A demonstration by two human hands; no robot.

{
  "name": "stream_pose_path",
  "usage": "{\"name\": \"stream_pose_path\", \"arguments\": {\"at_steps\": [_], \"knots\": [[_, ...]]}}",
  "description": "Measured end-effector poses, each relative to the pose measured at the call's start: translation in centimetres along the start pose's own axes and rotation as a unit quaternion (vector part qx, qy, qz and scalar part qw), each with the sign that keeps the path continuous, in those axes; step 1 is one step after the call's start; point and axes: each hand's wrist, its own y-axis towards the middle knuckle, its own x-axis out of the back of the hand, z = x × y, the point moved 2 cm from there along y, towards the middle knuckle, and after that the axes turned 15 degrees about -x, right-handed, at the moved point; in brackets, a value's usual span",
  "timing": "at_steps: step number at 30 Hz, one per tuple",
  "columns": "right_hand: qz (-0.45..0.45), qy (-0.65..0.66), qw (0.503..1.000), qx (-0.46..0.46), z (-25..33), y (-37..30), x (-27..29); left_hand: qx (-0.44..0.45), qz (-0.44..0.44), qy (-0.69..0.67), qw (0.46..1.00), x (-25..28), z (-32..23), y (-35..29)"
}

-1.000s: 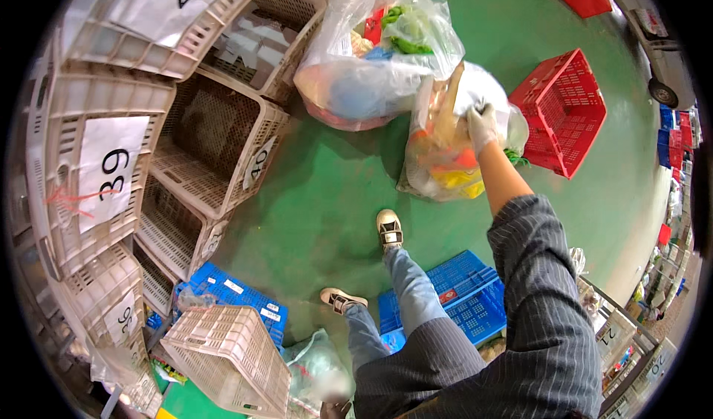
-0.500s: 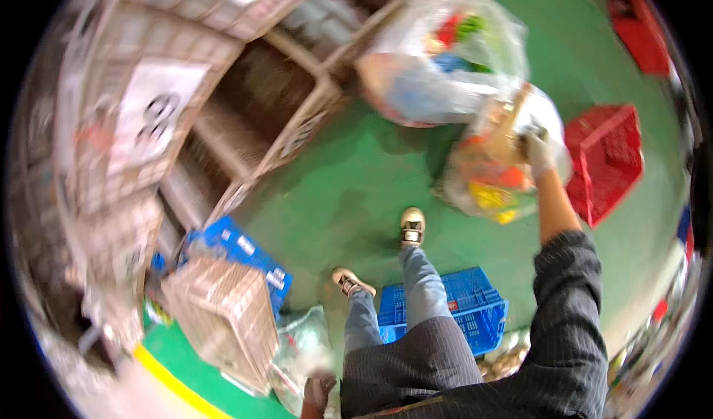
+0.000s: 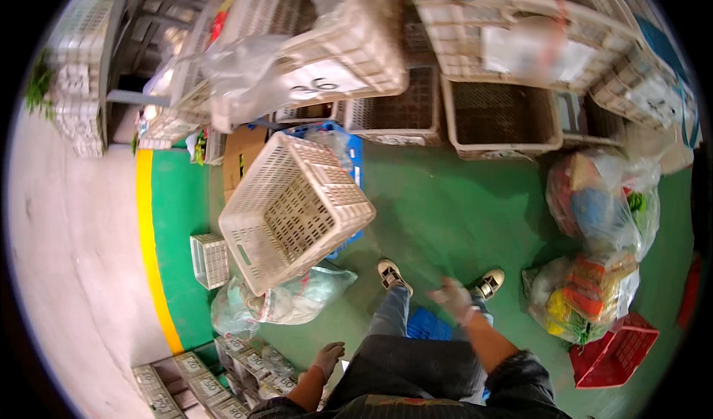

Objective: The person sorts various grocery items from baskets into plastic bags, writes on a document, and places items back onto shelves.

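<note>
My right hand, in a pale glove, is out in front of my legs, above the floor between my shoes. It is blurred, but its fingers look apart and nothing shows in them. Lower and to the left, my left hand, also gloved, hangs beside my thigh with its fingers stretched out and holds nothing. Nearest to it is a greenish clear plastic bag on the floor. Tilted over that bag stands a beige plastic crate with slotted sides. Partly behind my legs shows a blue crate.
Beige crates stand stacked along the far side. At right are two filled clear bags and a red crate. A small white basket stands near a yellow floor line. Labelled grey boxes lie lower left.
My view has swung left. My right hand has left the filled bag at the right and come back in front of my legs. My left hand is now farther into view.
</note>
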Motion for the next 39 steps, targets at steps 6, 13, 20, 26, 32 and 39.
{"name": "stream_pose_path", "arguments": {"at_steps": [6, 13, 20, 26, 32, 39], "knots": [[-0.022, -0.132, 0.987, -0.085, -2.8, 12.1, -27.2, 0.031, -0.008, -0.109, 0.994, 9.7, 4.4, 1.9], [-0.207, 0.051, 0.977, -0.025, -6.9, 21.7, -36.3, 0.043, -0.086, -0.224, 0.970, 21.7, 12.1, 1.9], [-0.130, -0.653, 0.704, 0.246, -7.8, 11.6, -35.5, 0.074, -0.208, -0.400, 0.890, 25.4, 20.0, 3.1], [-0.033, -0.142, 0.989, -0.003, -1.6, -9.7, -42.5, 0.034, -0.289, -0.598, 0.747, 30.8, 15.1, 6.8], [-0.041, -0.210, 0.955, 0.207, 4.2, -23.9, -50.3, -0.161, -0.173, -0.616, 0.752, 33.1, 1.4, 7.1], [0.093, -0.261, 0.810, 0.518, 17.4, -36.1, -56.9, -0.471, 0.059, -0.522, 0.709, 28.1, -22.6, 0.4]]}}
